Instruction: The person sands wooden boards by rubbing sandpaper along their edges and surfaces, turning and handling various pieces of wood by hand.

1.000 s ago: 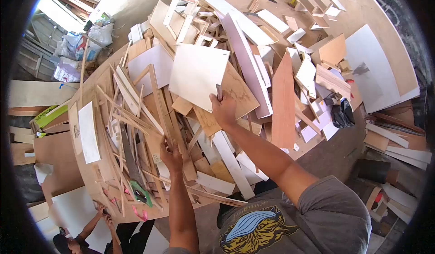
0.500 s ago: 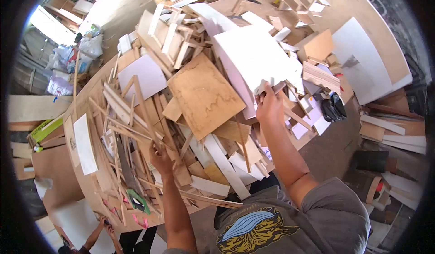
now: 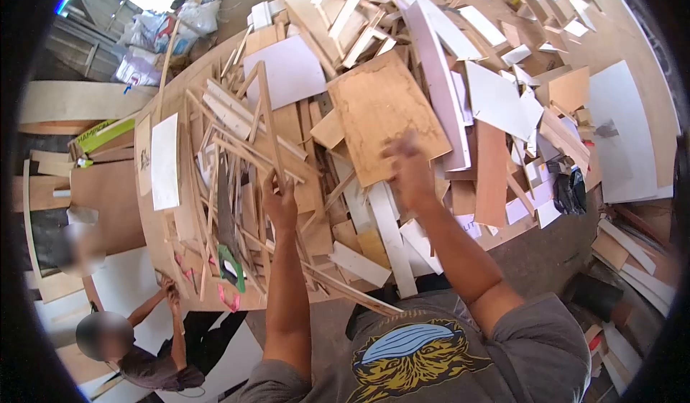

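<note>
My left hand point(image 3: 280, 200) is closed around a thin wooden strip point(image 3: 267, 119) that rises away from me, joined to a shorter piece at its far end. My right hand point(image 3: 413, 172) is blurred by motion over the near right part of a brown plywood board point(image 3: 381, 108); its fingers are smeared, and contact cannot be made out. Right of the plywood, a long pale panel point(image 3: 435, 80) stands on its edge. Left of my left hand lies a handsaw point(image 3: 231, 268) with a green handle, among loose strips.
Offcuts and white boards point(image 3: 503, 101) cover the worktable. A black plastic bag point(image 3: 569, 190) hangs at its right edge. Another person point(image 3: 154, 360) is at the lower left, hands together near the table's edge. Plastic bags point(image 3: 194, 19) sit beyond the table's far left.
My right hand has moved left from the large white panel to over the plywood. That panel's broad white face no longer shows. My left hand still holds the strip; the view has shifted.
</note>
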`<state>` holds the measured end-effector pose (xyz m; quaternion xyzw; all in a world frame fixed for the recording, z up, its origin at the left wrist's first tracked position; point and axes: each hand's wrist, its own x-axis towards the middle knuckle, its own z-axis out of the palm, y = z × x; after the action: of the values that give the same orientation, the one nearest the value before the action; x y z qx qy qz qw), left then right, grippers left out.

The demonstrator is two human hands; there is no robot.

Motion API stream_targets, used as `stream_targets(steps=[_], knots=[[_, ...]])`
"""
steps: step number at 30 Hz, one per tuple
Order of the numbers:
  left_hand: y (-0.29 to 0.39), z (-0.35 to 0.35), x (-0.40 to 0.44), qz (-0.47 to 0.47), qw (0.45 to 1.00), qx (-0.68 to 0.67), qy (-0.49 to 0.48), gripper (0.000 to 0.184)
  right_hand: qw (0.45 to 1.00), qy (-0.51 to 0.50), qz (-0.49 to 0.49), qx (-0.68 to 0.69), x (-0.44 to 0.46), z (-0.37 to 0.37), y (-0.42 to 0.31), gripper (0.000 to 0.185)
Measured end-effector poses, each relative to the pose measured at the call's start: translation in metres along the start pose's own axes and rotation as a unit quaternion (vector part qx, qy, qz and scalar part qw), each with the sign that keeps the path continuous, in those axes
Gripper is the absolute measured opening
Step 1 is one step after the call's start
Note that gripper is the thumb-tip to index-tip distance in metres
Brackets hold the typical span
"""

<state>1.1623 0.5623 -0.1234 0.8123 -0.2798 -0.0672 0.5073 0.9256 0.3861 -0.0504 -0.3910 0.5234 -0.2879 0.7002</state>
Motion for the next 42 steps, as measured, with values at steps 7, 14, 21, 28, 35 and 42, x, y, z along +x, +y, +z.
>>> stream_targets(steps=[7, 14, 21, 28, 35, 42], knots=[[0.01, -0.009, 0.004, -0.04, 0.999, -0.008, -0.01, 0.049, 0.856, -0.264, -0.154, -0.418, -0.005, 0.139, 0.182, 0.026], [0.012, -0.014, 0.002, -0.065, 0.997, -0.041, -0.007, 0.049, 0.77, -0.3, -0.375, -0.42, 0.03, 0.18, 0.266, 0.021], [0.007, -0.018, 0.002, -0.034, 0.998, -0.044, 0.002, 0.05, 0.566, -0.381, -0.491, -0.541, 0.054, 0.181, 0.261, 0.043], [0.008, -0.021, 0.003, -0.057, 0.996, -0.061, -0.011, 0.051, 0.248, -0.359, -0.639, -0.634, 0.049, 0.161, 0.183, 0.043], [0.005, -0.023, 0.004, -0.03, 0.999, -0.04, -0.021, 0.055, 0.267, -0.253, -0.686, -0.628, 0.052, 0.102, 0.104, 0.051], [0.006, -0.028, 0.006, -0.036, 0.997, -0.056, -0.037, 0.054, 0.295, -0.201, -0.683, -0.637, 0.056, 0.091, 0.084, 0.048]])
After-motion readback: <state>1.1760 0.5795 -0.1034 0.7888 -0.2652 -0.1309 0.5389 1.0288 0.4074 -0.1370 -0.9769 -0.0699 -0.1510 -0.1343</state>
